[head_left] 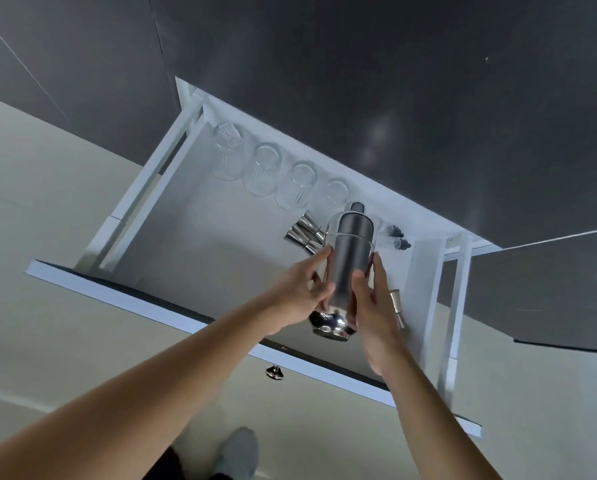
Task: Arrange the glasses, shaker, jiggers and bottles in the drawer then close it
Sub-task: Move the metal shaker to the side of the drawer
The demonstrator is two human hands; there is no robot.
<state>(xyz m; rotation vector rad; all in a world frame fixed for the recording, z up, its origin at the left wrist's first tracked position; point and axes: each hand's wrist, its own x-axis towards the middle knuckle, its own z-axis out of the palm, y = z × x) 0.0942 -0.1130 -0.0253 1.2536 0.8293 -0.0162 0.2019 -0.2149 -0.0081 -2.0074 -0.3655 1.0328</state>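
A white drawer (172,244) stands pulled out below a dark countertop. Both my hands hold a steel cocktail shaker (350,258) above the drawer's right half: my left hand (300,292) on its left side, my right hand (373,306) on its right side. Several ribbed glasses (260,169) lie in a row along the drawer's back wall. Steel jiggers (305,232) lie just left of the shaker's top. Another jigger (397,306) shows beside my right hand. Small dark-capped bottles (399,239) lie at the back right, partly hidden by the shaker.
The drawer front (144,303) with a metal knob (274,372) faces me. The dark countertop (394,98) overhangs the drawer's back. My shoe (238,455) stands on the pale floor below. The drawer's left and front floor is bare.
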